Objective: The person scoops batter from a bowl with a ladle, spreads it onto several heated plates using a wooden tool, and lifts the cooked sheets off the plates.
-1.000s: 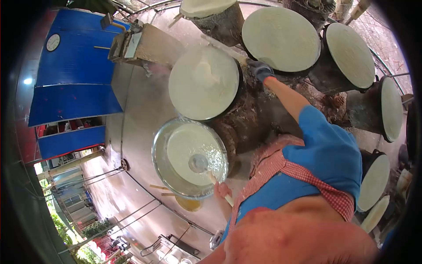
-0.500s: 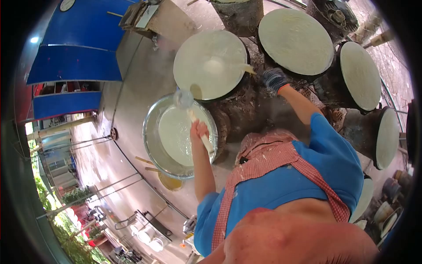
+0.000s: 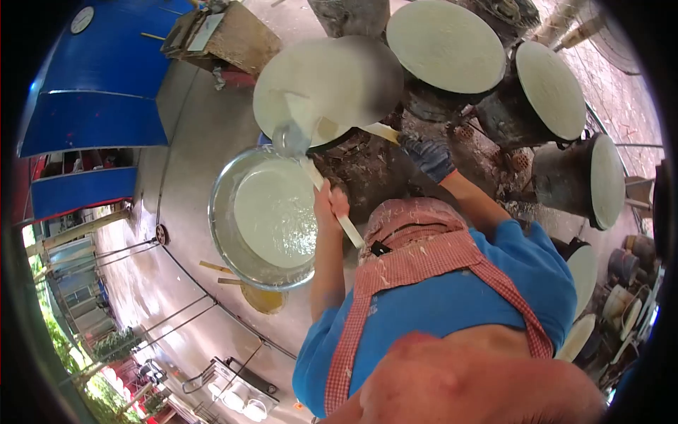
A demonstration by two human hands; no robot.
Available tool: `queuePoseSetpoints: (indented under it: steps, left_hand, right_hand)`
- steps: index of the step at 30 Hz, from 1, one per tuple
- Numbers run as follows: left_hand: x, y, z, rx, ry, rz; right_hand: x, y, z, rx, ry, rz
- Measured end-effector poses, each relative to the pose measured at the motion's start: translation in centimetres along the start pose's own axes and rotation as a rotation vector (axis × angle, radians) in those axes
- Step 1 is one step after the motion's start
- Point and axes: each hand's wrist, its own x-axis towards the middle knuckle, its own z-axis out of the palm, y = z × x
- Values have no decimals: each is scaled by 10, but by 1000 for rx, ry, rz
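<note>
My bare left hand (image 3: 329, 205) is wrapped round the pale handle of a ladle (image 3: 289, 139). The ladle's bowl hangs between a wide metal basin (image 3: 219, 240) of white batter (image 3: 272, 215) and the nearest round griddle (image 3: 286, 74). White batter seems to trail from it over the griddle's near edge. My right hand (image 3: 427, 155), in a dark glove, is closed on a pale wooden tool (image 3: 381, 131) at the griddle's lower right edge. The tool's far end is hidden. A dark blurred patch covers the griddle's right side.
Another pale-topped griddle (image 3: 446, 46) stands at the upper right, with several more curving down the right side. A cardboard box (image 3: 240, 35) lies at the back left. Below the basin is a yellowish round pan (image 3: 263, 298). Blue panels (image 3: 92, 106) stand at the far left.
The view has shifted, and the basin and griddles appear further left. My left hand has raised the ladle towards the griddle. The right hand's wooden tool has moved to the griddle's lower edge.
</note>
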Motion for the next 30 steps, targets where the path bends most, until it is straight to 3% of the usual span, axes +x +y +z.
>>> queuePoseSetpoints:
  steps: [2, 4, 6, 7, 9, 11, 12, 15, 17, 19, 20, 22, 24, 26, 28, 30]
  left_hand:
    - [-10, -9, -50, -249, -315, -558]
    - [-32, 2, -19, -306, -202, -642]
    - [-44, 5, 8, -608, -164, -794]
    - [-48, 3, 10, -558, -133, -788]
    - [-45, -10, -9, -545, -325, -954]
    - [-69, -21, 22, -422, -355, -827]
    - [-62, -28, 22, -351, -490, -896]
    - [-65, -74, 47, -319, -413, -1029]
    - [-67, -115, 64, -252, -396, -1146]
    - [-71, -163, 80, -224, -329, -1247]
    - [-71, -151, 93, -185, -338, -1304]
    - [-80, -205, 120, -148, -265, -1402]
    - [-89, -242, 150, -88, -244, -1464]
    - [-104, -264, 176, -42, -165, -1523]
    - [-112, -280, 206, -32, -187, -1619]
    - [-114, -297, 227, -22, -463, -1617]
  right_hand:
    - [-17, 30, 55, -127, 38, -10]
    - [-55, 25, 64, -255, 76, -29]
    - [-69, -9, 9, 54, 280, 124]
    - [-84, -17, 9, 48, 283, 166]
    - [-104, -7, -10, 56, 109, 306]
    - [-134, 24, 31, 108, 110, 337]
    - [-145, 14, -3, 130, -5, 444]
    - [-204, 40, -31, 233, 139, 657]
    - [-251, 71, -21, 483, 539, 605]
    - [-301, 112, -25, 398, 600, 775]
    - [-307, 107, -39, 302, 616, 911]
    - [-374, 154, -17, 338, 773, 1028]
    - [-434, 161, -46, 224, 746, 1249]
    - [-481, 164, -66, 320, 697, 1566]
    - [-520, 161, -78, 49, 883, 1681]
    - [-549, 172, -88, 144, 949, 1864]
